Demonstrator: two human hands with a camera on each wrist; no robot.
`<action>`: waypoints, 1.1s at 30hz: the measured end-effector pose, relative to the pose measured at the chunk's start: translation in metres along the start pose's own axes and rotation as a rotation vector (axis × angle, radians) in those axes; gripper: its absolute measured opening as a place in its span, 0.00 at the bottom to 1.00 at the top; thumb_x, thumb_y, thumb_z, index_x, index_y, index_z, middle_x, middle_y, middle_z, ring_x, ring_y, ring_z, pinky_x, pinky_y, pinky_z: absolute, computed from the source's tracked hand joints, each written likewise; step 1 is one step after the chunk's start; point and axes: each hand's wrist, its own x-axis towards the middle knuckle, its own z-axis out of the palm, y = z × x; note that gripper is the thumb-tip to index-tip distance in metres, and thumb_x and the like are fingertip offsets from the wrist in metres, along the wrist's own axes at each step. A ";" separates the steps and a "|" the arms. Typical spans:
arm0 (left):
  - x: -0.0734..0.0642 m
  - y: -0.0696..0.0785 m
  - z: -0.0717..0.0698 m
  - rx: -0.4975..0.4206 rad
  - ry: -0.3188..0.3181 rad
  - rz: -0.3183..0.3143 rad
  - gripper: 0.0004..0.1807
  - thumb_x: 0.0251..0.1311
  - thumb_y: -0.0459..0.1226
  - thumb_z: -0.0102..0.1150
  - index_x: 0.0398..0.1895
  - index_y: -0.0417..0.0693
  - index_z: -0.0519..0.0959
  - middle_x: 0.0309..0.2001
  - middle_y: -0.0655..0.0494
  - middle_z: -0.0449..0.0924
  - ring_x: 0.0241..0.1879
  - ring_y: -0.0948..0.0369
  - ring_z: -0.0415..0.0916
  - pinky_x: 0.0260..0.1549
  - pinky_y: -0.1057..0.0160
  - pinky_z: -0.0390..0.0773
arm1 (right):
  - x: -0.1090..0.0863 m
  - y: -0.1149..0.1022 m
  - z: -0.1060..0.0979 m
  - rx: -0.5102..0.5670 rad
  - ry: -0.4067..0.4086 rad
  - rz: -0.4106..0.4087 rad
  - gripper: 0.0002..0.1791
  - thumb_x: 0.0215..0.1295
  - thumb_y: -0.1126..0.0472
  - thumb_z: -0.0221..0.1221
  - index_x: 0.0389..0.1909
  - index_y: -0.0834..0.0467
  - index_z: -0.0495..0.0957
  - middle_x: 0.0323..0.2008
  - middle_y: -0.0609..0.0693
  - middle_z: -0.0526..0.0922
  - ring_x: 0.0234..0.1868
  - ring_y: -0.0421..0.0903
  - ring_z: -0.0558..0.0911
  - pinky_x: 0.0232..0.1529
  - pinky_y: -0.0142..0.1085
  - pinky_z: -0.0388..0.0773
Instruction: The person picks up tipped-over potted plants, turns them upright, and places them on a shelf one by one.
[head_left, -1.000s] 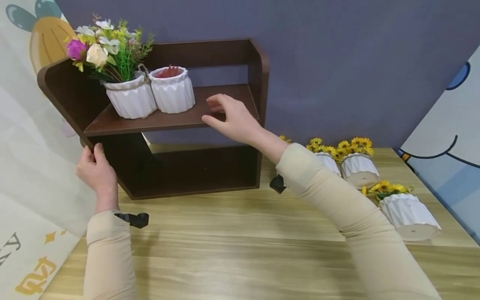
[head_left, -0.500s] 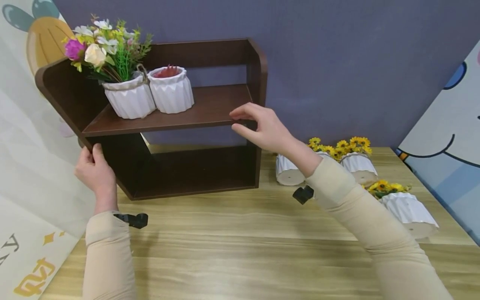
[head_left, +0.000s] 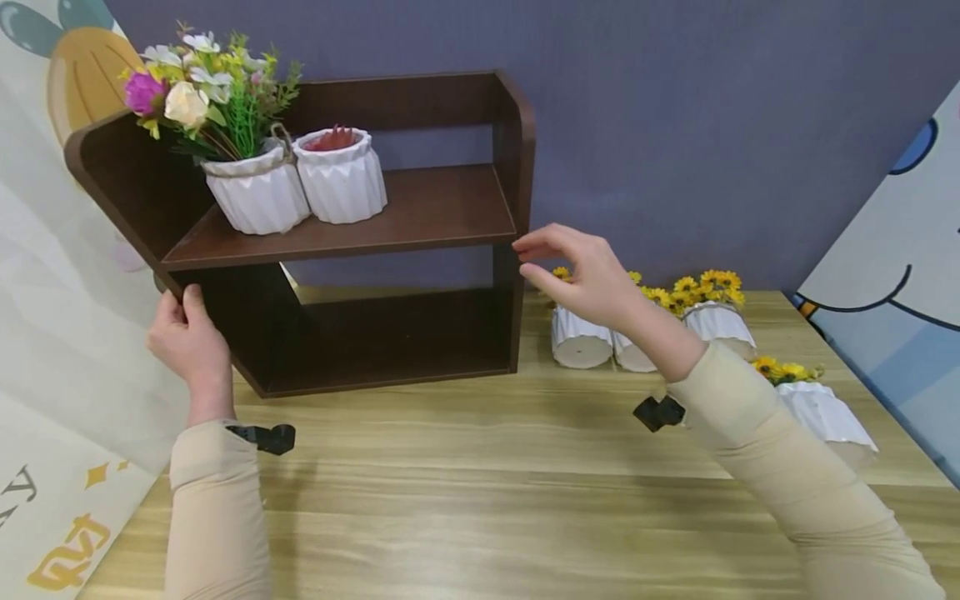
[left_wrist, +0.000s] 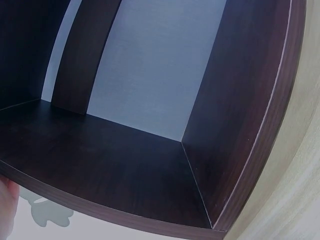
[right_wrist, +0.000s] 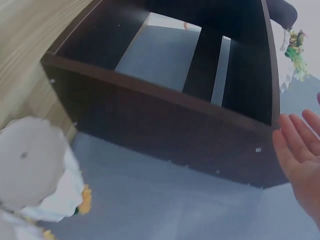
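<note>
A dark brown two-tier shelf (head_left: 337, 242) stands on the table against the wall. My left hand (head_left: 191, 337) grips the front edge of its left side panel; in the left wrist view only a bit of that hand (left_wrist: 7, 207) shows at the lower left. Just off the shelf's right side is my right hand (head_left: 592, 279), holding nothing, fingers loosely bent and thumb apart. On the upper tier, toward the left, sit a white pot (head_left: 258, 196) of mixed artificial flowers (head_left: 206, 92) and a white pot (head_left: 342, 183) with a reddish plant, side by side.
Right of the shelf, several white pots (head_left: 581, 340) of yellow flowers (head_left: 708, 287) lie on their sides on the wooden table (head_left: 450, 500), bases toward me. My right forearm partly covers them. A blue-grey wall (head_left: 675, 125) rises behind; a printed white sheet (head_left: 82, 333) borders the left.
My right hand has moved right and slightly down, from over the upper tier to beyond the shelf's right side. The left hand has kept its grip; the pots stay put.
</note>
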 end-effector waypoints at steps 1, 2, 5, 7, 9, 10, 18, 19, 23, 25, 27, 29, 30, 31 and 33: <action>0.000 0.000 0.000 0.001 0.000 0.001 0.16 0.59 0.49 0.51 0.14 0.68 0.65 0.14 0.73 0.57 0.20 0.72 0.54 0.24 0.71 0.50 | -0.005 0.002 -0.002 -0.008 0.004 0.013 0.15 0.61 0.57 0.56 0.48 0.55 0.75 0.44 0.47 0.79 0.44 0.40 0.79 0.45 0.37 0.74; 0.000 0.000 0.001 0.001 -0.001 0.000 0.16 0.59 0.49 0.51 0.14 0.68 0.64 0.14 0.72 0.56 0.20 0.72 0.53 0.23 0.71 0.50 | -0.009 0.003 -0.004 -0.015 0.007 0.028 0.14 0.61 0.57 0.56 0.48 0.55 0.75 0.44 0.47 0.79 0.44 0.40 0.79 0.44 0.38 0.74; 0.000 0.000 0.001 0.003 -0.001 0.001 0.17 0.59 0.49 0.51 0.13 0.67 0.63 0.13 0.71 0.56 0.19 0.72 0.53 0.23 0.70 0.50 | -0.023 0.009 -0.010 -0.040 0.003 0.078 0.14 0.61 0.56 0.56 0.47 0.55 0.76 0.44 0.47 0.79 0.43 0.40 0.79 0.43 0.39 0.74; 0.000 0.000 0.000 0.002 -0.003 0.001 0.17 0.59 0.49 0.51 0.13 0.67 0.63 0.13 0.71 0.55 0.19 0.72 0.53 0.23 0.70 0.50 | -0.033 0.012 -0.014 -0.054 -0.006 0.117 0.14 0.62 0.55 0.55 0.47 0.54 0.75 0.44 0.47 0.80 0.43 0.41 0.79 0.43 0.40 0.74; -0.001 0.001 0.000 0.002 -0.004 0.002 0.17 0.59 0.49 0.51 0.13 0.66 0.63 0.13 0.71 0.55 0.19 0.72 0.53 0.23 0.70 0.49 | -0.043 0.015 -0.017 -0.071 -0.019 0.159 0.14 0.63 0.54 0.54 0.47 0.54 0.75 0.44 0.48 0.80 0.43 0.42 0.79 0.43 0.41 0.74; -0.001 0.001 0.000 0.005 -0.003 0.003 0.17 0.59 0.49 0.51 0.13 0.66 0.63 0.13 0.71 0.55 0.19 0.72 0.53 0.23 0.70 0.49 | -0.048 0.016 -0.018 -0.086 -0.025 0.178 0.14 0.63 0.54 0.54 0.47 0.54 0.75 0.43 0.48 0.80 0.43 0.42 0.78 0.41 0.41 0.74; -0.001 0.002 0.000 0.002 -0.009 -0.009 0.16 0.59 0.50 0.51 0.14 0.67 0.65 0.13 0.72 0.57 0.20 0.72 0.54 0.23 0.70 0.50 | -0.081 0.025 -0.029 -0.188 -0.049 0.308 0.14 0.63 0.53 0.53 0.45 0.55 0.76 0.40 0.50 0.82 0.41 0.48 0.79 0.31 0.40 0.73; 0.000 0.001 -0.001 0.000 -0.010 -0.011 0.16 0.59 0.49 0.51 0.14 0.67 0.65 0.14 0.72 0.57 0.20 0.72 0.54 0.23 0.70 0.50 | -0.085 0.026 -0.031 -0.193 -0.054 0.328 0.14 0.63 0.53 0.53 0.46 0.55 0.77 0.39 0.51 0.82 0.40 0.48 0.79 0.30 0.41 0.72; 0.001 0.001 -0.001 0.000 -0.009 -0.011 0.16 0.59 0.49 0.51 0.14 0.67 0.65 0.14 0.71 0.57 0.20 0.71 0.54 0.23 0.70 0.50 | -0.098 0.031 -0.036 -0.241 -0.075 0.387 0.16 0.64 0.51 0.52 0.47 0.55 0.76 0.38 0.52 0.82 0.33 0.48 0.78 0.28 0.39 0.70; 0.001 0.000 -0.001 0.002 -0.005 0.000 0.16 0.59 0.48 0.51 0.14 0.67 0.64 0.14 0.71 0.56 0.19 0.71 0.53 0.23 0.70 0.50 | -0.105 0.034 -0.038 -0.265 -0.086 0.406 0.17 0.64 0.51 0.51 0.47 0.56 0.75 0.38 0.54 0.82 0.26 0.47 0.75 0.26 0.38 0.67; 0.001 0.000 -0.001 0.005 -0.004 0.009 0.16 0.59 0.48 0.51 0.14 0.66 0.64 0.13 0.71 0.55 0.19 0.71 0.53 0.23 0.70 0.50 | -0.113 0.036 -0.040 -0.283 -0.090 0.426 0.17 0.64 0.50 0.51 0.47 0.56 0.75 0.38 0.55 0.82 0.22 0.46 0.73 0.26 0.37 0.65; 0.001 0.000 -0.001 0.009 -0.006 0.012 0.16 0.59 0.49 0.51 0.14 0.67 0.64 0.13 0.71 0.55 0.19 0.71 0.53 0.23 0.70 0.50 | -0.121 0.037 -0.042 -0.288 -0.087 0.452 0.17 0.64 0.50 0.51 0.46 0.57 0.76 0.37 0.56 0.82 0.22 0.46 0.73 0.25 0.36 0.65; 0.001 0.000 -0.001 0.012 -0.006 0.016 0.16 0.59 0.49 0.51 0.14 0.67 0.64 0.13 0.71 0.55 0.19 0.71 0.53 0.23 0.70 0.50 | -0.125 0.038 -0.043 -0.286 -0.087 0.463 0.17 0.64 0.50 0.51 0.46 0.57 0.76 0.38 0.56 0.82 0.25 0.47 0.75 0.26 0.37 0.66; 0.001 0.000 0.000 0.014 -0.007 0.016 0.16 0.59 0.49 0.51 0.14 0.67 0.64 0.13 0.71 0.55 0.19 0.71 0.53 0.23 0.70 0.50 | -0.129 0.039 -0.044 -0.284 -0.082 0.484 0.17 0.64 0.50 0.51 0.45 0.57 0.76 0.38 0.56 0.82 0.28 0.48 0.77 0.26 0.37 0.67; 0.001 0.000 -0.001 0.016 -0.007 0.014 0.16 0.59 0.49 0.51 0.14 0.68 0.64 0.13 0.71 0.55 0.19 0.71 0.53 0.23 0.70 0.50 | -0.137 0.041 -0.046 -0.284 -0.073 0.508 0.17 0.64 0.50 0.51 0.44 0.58 0.77 0.39 0.56 0.82 0.35 0.51 0.79 0.29 0.38 0.70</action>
